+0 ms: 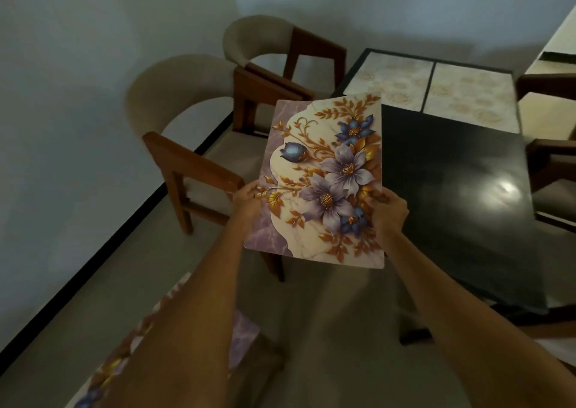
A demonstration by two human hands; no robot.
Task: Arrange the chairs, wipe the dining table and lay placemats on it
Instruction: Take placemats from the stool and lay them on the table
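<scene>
At the far end of the glossy black dining surface (461, 189), two pale patterned placemats (433, 91) already lay; both hands' fingers gripped a floral purple-and-gold placemat (324, 183) (midair, beside the near edge), unplaced.

Head view, steeply down over table (452, 189)

No readable text, label, brand or number shows anywhere; the floral placemat (324, 183) bears only pattern.
</scene>
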